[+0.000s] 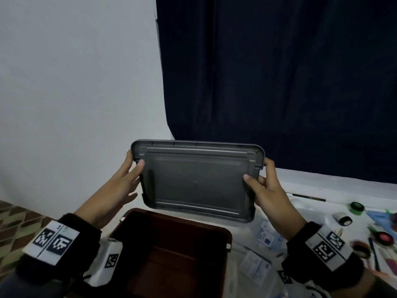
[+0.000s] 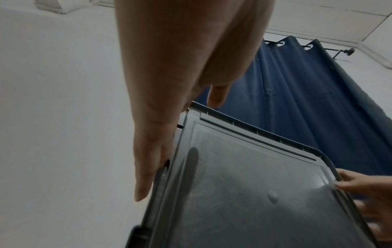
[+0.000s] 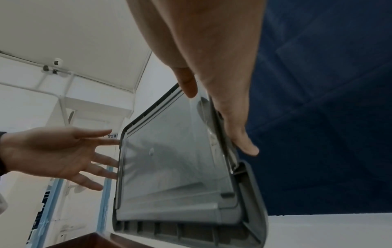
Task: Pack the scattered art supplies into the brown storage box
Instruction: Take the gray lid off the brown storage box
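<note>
I hold a grey plastic lid (image 1: 197,179) in the air, tilted up with its inner face toward me, over the open brown storage box (image 1: 178,219). My right hand (image 1: 261,179) grips the lid's right edge, thumb on the inner face and fingers behind. My left hand (image 1: 131,168) lies against the left edge with straight, spread fingers, its thumb over the top-left corner. The left wrist view shows the lid (image 2: 254,193) beside the left hand (image 2: 152,134). In the right wrist view the right hand (image 3: 222,83) holds the lid (image 3: 174,167) and the left hand (image 3: 53,151) shows spread. The box looks empty.
Art supplies lie on the white table to the right: a green-lidded pot (image 1: 356,206), a tape roll (image 1: 342,218), a red-lidded pot (image 1: 384,237), a pencil (image 1: 309,197) and paper packets (image 1: 266,235). A dark curtain hangs behind; a white wall stands at left.
</note>
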Tool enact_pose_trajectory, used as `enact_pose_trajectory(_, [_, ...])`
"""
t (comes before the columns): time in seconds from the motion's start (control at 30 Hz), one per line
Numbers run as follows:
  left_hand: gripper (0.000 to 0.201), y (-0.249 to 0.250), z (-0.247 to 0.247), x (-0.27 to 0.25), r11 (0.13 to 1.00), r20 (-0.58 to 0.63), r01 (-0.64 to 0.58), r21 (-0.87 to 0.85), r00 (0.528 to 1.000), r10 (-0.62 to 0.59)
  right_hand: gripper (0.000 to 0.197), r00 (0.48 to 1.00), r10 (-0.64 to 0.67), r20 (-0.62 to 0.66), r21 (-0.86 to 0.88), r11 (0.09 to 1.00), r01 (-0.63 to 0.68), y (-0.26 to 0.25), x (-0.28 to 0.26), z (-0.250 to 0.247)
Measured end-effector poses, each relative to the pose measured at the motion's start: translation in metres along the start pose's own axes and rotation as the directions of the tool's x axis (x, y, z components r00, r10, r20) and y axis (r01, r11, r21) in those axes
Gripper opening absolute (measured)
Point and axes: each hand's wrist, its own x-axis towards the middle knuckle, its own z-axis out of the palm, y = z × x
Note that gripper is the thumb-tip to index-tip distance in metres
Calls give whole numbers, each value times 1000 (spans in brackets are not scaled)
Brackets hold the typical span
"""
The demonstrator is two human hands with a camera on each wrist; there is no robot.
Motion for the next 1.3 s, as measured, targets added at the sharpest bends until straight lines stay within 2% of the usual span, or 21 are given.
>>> enact_pose_trajectory(0.1, [51,-6,-26,14,997,18,49,60,999,-50,31,998,60,-2,-159,985,-59,3,11,15])
enact_pose_trajectory(0.17, [67,-15,-44,23,991,51,71,113,996,-77,27,992,128,4,-224,967,-124,9,12,23])
enact_pose_trajectory(0.23, [78,-24,-57,30,980,102,98,173,988,-117,21,980,201,12,-214,957,-194,16,9,31])
enact_pose_trajectory(0.4, [57,-35,-74,38,935,215,84,343,962,-165,12,960,281,-9,-190,942,-277,30,-7,49])
enact_pose_trajectory(0.53, [55,-53,-92,42,936,316,65,347,931,-182,19,965,261,-20,-211,943,-259,40,-20,58])
enact_pose_trajectory(0.6, [57,-63,-99,44,948,313,78,308,933,-179,22,969,239,-56,-215,945,-245,41,-27,61])
enact_pose_trajectory(0.73, [47,-77,-107,40,961,337,109,255,922,-194,19,983,153,-98,-373,910,-179,49,-40,67])
enact_pose_trajectory(0.87, [59,-85,-103,34,965,372,115,237,907,-199,12,989,76,-127,-476,870,-128,53,-54,72])
enact_pose_trajectory(1.0, [37,-87,-94,28,957,454,28,287,876,-162,17,982,107,-155,-489,856,-170,59,-60,70])
enact_pose_trajectory(1.1, [37,-93,-95,31,949,446,-7,314,884,-141,20,980,102,-169,-497,850,-174,62,-63,66])
enact_pose_trajectory(1.2, [38,-95,-98,34,931,431,-20,365,890,-149,29,984,91,-153,-495,855,-156,59,-67,68])
enact_pose_trajectory(1.3, [41,-88,-96,33,913,445,-98,397,890,-98,52,983,98,-155,-450,879,-159,55,-73,70])
